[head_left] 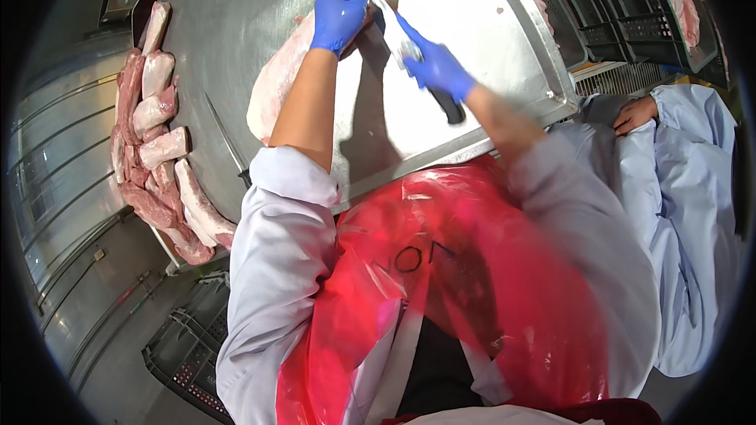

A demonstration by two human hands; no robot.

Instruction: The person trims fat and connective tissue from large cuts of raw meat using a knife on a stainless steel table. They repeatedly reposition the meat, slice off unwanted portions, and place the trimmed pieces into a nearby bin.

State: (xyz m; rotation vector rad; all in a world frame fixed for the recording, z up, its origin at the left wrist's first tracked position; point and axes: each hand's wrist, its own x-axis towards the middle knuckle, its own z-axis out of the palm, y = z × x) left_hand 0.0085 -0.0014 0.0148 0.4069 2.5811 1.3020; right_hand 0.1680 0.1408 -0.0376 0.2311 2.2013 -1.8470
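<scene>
A large pale, fatty cut of meat [277, 83] lies on the metal worktable [465, 0], partly hidden behind my left forearm. My left hand [339, 22], in a blue glove, is closed on the far end of this cut, its fingers curled beside the blade. In my right hand [441, 69], also blue-gloved, is a knife [381, 6]. Its blade points away and to the left, touching or very near the meat by my left fingers. The dark handle end sticks out below my right hand, which is slightly blurred.
Several strips of meat [157, 114] are heaped along the table's left edge. A second thin knife [224, 132] lies left of my left forearm. Black crates [622, 8] stand at the far right, and another crate [189, 354] at lower left. A co-worker's hand [635, 115] rests at right.
</scene>
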